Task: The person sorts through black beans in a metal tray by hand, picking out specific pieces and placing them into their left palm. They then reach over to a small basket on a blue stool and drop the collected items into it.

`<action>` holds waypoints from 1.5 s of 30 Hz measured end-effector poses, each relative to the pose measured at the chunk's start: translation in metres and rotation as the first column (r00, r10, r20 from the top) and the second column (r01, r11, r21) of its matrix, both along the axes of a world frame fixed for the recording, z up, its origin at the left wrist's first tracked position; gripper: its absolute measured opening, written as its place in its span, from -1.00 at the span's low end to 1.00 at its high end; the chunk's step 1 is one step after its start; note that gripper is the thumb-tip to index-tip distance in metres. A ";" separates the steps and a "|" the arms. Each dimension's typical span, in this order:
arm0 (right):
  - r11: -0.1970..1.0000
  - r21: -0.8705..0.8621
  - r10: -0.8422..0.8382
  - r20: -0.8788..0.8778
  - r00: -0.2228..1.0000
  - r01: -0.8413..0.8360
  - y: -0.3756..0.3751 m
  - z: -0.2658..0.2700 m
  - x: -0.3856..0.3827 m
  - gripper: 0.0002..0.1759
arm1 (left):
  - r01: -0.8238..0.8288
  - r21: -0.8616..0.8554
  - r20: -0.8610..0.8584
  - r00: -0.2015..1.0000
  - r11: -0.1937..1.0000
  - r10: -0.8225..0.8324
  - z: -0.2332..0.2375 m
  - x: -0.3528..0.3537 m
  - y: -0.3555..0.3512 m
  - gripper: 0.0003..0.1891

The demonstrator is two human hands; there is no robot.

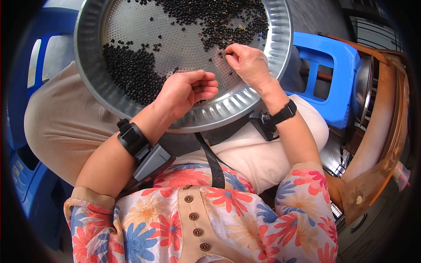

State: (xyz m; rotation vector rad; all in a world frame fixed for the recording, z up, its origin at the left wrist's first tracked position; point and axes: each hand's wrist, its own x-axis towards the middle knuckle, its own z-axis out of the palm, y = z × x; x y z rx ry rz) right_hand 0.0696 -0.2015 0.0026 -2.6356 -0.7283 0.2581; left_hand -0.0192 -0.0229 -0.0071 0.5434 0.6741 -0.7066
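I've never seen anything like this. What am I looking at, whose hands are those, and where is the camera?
There is no robot arm here, just a person's two bare hands. The single picture comes from a camera on their head, looking down. Before them is a round metal tray dotted with small holes. On it lie what look like black beans, mostly in two groups. The left hand is cupped over the tray, its contents hidden. The right hand pinches near the beans; I can't tell whether it holds one. Each wrist wears a black band.
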 end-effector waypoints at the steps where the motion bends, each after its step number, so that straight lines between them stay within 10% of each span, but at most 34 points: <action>1: 1.000 0.000 -0.001 -0.001 1.000 0.001 0.001 0.000 0.000 -0.88 | 0.001 0.000 -0.001 1.000 1.000 -0.001 0.000 0.000 0.000 -0.70; 15: 0.978 -0.178 0.117 0.055 0.992 -0.106 0.007 -0.010 0.011 -0.88 | 0.016 0.016 0.032 0.999 1.000 -0.017 -0.001 0.000 0.000 -0.72; 25: 0.977 0.171 -0.089 -0.232 0.969 0.131 0.008 0.058 0.008 -0.83 | 0.004 0.044 0.139 0.990 0.999 -0.010 0.012 0.002 -0.003 -0.70; 33: 0.982 0.181 0.091 -0.175 0.980 -0.059 0.028 0.078 -0.045 -0.79 | -0.037 -0.073 0.257 0.965 0.997 0.055 0.027 0.000 -0.007 -0.70; 45: 0.977 0.064 -0.194 -0.102 0.976 0.201 -0.022 0.029 -0.018 -0.82 | -0.006 -0.042 0.131 0.991 0.999 0.011 0.016 -0.012 0.011 -0.70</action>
